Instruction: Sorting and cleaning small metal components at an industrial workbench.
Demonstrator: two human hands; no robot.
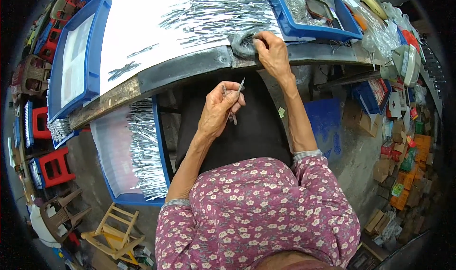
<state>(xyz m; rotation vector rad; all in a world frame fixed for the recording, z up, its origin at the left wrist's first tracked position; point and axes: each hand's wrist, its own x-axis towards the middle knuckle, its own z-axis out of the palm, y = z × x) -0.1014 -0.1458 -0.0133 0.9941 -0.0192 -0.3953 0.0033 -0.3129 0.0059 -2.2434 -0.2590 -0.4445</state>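
- The left hand [221, 107] is holding thin metal pieces [242, 84] above the lap; its grip is closing narrowly round them, with a pointed end sticking up past the fingers and another end showing below, probably so that the tips are staying free. The exact count is hiding in the fingers.
- The right hand [274, 56] is reaching to the bench [187, 72] edge, its thumb and fingertips bunching close together beside a grey crumpled pouch [243, 45]; whether this grip is holding anything, I cannot tell.
- The pouch is resting right at the edge, seemingly because that spot is lying within easy reach.
- Beyond it, a broad heap of metal pieces [223, 16] is spreading over a white sheet [135, 21], many lying roughly sideways; the pale ground is likely making them easier to pick out.
- A few loose pieces [124, 71] are lying apart, toward the left.
- Below the bench, at the person's left, a blue-rimmed tray [112, 188] is carrying many more pieces [145, 151], mostly lining up side by side, perhaps for tidy stacking.
- At the far right, a blue bin [317, 32] is holding plastic bags.
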